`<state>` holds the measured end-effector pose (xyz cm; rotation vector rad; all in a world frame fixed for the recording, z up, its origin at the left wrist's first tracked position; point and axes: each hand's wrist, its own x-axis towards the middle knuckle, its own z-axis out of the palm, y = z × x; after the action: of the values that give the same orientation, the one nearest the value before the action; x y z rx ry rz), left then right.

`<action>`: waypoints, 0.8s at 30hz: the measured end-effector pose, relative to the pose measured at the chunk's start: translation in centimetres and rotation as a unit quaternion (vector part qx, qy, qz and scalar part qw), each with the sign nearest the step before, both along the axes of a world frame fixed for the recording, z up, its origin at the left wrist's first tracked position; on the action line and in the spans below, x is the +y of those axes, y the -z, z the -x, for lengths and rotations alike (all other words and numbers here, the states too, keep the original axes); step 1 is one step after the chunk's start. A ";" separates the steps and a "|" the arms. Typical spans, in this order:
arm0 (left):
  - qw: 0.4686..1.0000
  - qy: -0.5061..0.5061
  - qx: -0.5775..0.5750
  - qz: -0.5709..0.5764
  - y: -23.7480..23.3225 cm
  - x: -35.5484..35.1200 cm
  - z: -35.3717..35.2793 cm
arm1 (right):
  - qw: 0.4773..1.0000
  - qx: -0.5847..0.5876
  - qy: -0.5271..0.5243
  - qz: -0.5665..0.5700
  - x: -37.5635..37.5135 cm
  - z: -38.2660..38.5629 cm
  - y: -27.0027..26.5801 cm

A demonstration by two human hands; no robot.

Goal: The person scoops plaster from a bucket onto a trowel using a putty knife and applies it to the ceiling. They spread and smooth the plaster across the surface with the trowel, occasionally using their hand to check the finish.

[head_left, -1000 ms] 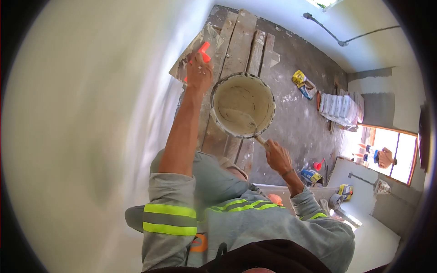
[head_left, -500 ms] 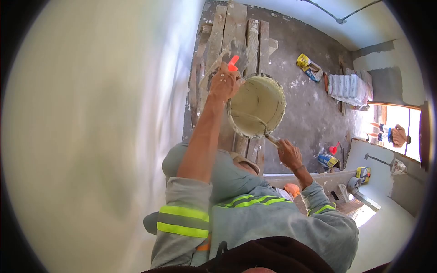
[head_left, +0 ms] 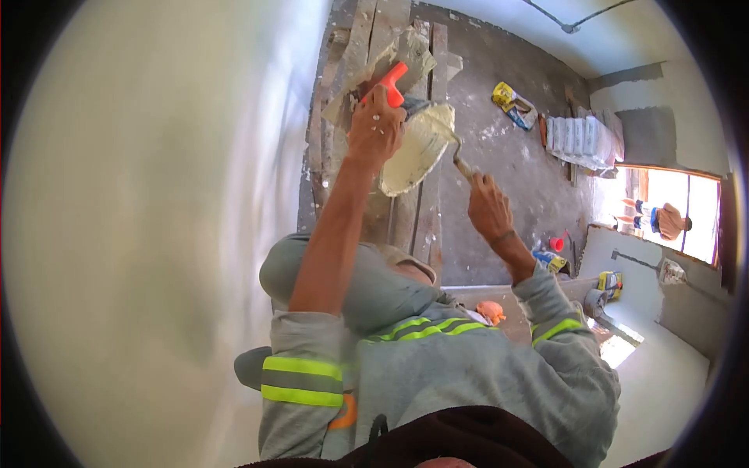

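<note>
My left hand [head_left: 377,129] is closed round the red handle of a plastering trowel [head_left: 394,79]. Cream paste smears its wide flat blade, which lies over the boards. Just right of this hand a bucket [head_left: 417,168] leans over, its inside coated with the same cream paste. The left fingers overlap its near side in this view. My right hand [head_left: 491,209] grips a small trowel [head_left: 463,164] by its handle. Its thin bent neck reaches to the bucket's right rim, and paste hides the blade.
Wooden boards [head_left: 429,210] run under the bucket. A smooth pale wall [head_left: 156,195] rises close on the left. Across the grey floor lie a yellow bag [head_left: 513,105], stacked white packs [head_left: 581,140] and a red cup [head_left: 556,243]. Beyond the opening is another person [head_left: 669,222].
The bucket has tipped from facing up to leaning over. My left hand and the red-handled trowel turned, showing more of the blade. My right hand moved up, lifting the small trowel to the rim.
</note>
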<state>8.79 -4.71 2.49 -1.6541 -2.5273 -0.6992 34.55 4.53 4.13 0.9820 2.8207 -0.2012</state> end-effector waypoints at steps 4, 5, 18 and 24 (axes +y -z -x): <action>0.998 -0.008 0.037 0.046 0.3 1.0 0.0 | 0.994 -0.049 -0.047 -0.085 2.4 2.7 0.8; 0.998 -0.004 0.037 0.051 0.3 1.2 0.2 | 0.991 -0.057 -0.068 -0.101 3.2 3.1 1.4; 0.999 -0.016 0.041 0.024 0.5 2.2 -1.0 | 0.969 -0.145 -0.194 -0.044 5.6 3.2 3.9; 0.995 -0.094 -0.025 -0.021 2.3 0.9 1.1 | 0.964 -0.163 -0.175 0.120 3.7 3.6 5.1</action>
<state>7.71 -3.77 0.15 -1.3805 -2.6369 -0.7786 30.95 8.19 -0.96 0.4120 2.5330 -0.2974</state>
